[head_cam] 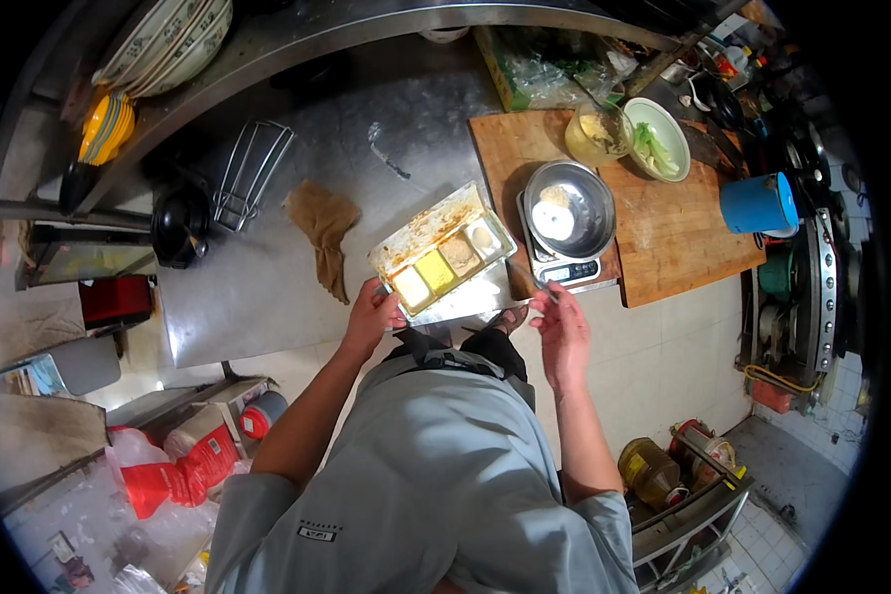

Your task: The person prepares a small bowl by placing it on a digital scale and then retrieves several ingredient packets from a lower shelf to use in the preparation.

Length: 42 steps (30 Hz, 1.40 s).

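My left hand (379, 315) grips the near left corner of a seasoning box (418, 249), whose lid is up and whose compartments hold white, yellow and tan powders. In my right hand (562, 318) is the handle of a thin metal spoon (529, 276); its far end lies close to the box's right side. Just beyond that hand, a steel bowl (598, 211) with some pale powder in it rests on a digital scale (586, 272). Behind the bowl are a plastic tub (581, 148) of yellowish paste and a bowl (684, 152) with cut greens.
Wooden cutting boards (683, 245) lie under the scale and bowls, with a blue container (757, 203) at their right. A brown cloth (325, 230) and a wire rack (249, 178) are on the steel table (252, 297). A metal shelf (386, 16) spans the back.
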Each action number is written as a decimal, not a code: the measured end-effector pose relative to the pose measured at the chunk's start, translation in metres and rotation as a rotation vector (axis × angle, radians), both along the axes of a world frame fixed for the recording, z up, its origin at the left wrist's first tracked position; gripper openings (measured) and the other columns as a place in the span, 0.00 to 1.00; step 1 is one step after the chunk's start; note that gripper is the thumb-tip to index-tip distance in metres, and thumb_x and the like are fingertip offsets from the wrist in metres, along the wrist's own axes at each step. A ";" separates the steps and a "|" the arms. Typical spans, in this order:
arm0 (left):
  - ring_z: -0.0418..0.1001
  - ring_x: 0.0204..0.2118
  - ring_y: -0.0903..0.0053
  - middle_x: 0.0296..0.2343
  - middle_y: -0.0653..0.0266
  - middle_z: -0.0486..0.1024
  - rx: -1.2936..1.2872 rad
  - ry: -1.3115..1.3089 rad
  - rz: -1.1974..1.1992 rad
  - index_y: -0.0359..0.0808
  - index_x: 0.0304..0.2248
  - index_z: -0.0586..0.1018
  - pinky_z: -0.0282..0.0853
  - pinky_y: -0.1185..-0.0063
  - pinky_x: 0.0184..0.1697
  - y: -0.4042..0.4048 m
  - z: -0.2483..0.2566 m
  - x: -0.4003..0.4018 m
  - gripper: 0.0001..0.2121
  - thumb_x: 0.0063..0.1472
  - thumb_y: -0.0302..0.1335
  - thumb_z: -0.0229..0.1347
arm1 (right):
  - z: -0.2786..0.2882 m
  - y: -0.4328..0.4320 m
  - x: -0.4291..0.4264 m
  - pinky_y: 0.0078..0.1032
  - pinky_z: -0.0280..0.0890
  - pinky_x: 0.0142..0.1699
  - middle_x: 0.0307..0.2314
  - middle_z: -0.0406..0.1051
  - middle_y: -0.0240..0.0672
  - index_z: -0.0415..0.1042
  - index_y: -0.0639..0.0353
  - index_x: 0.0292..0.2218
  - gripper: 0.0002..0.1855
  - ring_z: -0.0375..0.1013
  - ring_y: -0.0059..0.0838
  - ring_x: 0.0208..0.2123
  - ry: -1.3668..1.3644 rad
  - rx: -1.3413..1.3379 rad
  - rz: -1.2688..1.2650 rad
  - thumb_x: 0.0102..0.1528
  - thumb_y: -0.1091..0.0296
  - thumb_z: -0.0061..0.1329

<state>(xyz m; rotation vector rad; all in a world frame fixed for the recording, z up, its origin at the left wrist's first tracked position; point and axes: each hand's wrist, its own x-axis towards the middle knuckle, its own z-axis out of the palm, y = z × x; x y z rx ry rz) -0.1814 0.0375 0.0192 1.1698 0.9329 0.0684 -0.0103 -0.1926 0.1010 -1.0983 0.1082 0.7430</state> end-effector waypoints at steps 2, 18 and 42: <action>0.67 0.23 0.82 0.26 0.60 0.68 -0.004 -0.014 0.009 0.35 0.45 0.58 0.69 0.83 0.27 0.000 -0.001 0.000 0.18 0.56 0.28 0.47 | 0.002 -0.006 0.014 0.19 0.62 0.36 0.34 0.67 0.37 0.59 0.64 0.45 0.19 0.67 0.23 0.35 -0.070 -0.022 -0.094 0.57 0.60 0.35; 0.67 0.23 0.82 0.25 0.61 0.67 -0.019 -0.026 0.006 0.33 0.46 0.57 0.69 0.83 0.27 -0.001 0.003 0.000 0.20 0.56 0.30 0.48 | -0.005 -0.021 0.066 0.17 0.61 0.39 0.39 0.65 0.33 0.62 0.61 0.46 0.17 0.64 0.20 0.40 -0.637 -0.434 -0.066 0.58 0.64 0.33; 0.67 0.23 0.82 0.26 0.61 0.68 -0.016 -0.020 0.009 0.35 0.45 0.58 0.69 0.83 0.27 -0.001 0.001 0.000 0.18 0.56 0.28 0.47 | -0.022 0.019 -0.021 0.16 0.61 0.38 0.33 0.70 0.35 0.63 0.62 0.44 0.14 0.66 0.19 0.33 -0.748 -0.527 0.430 0.57 0.68 0.36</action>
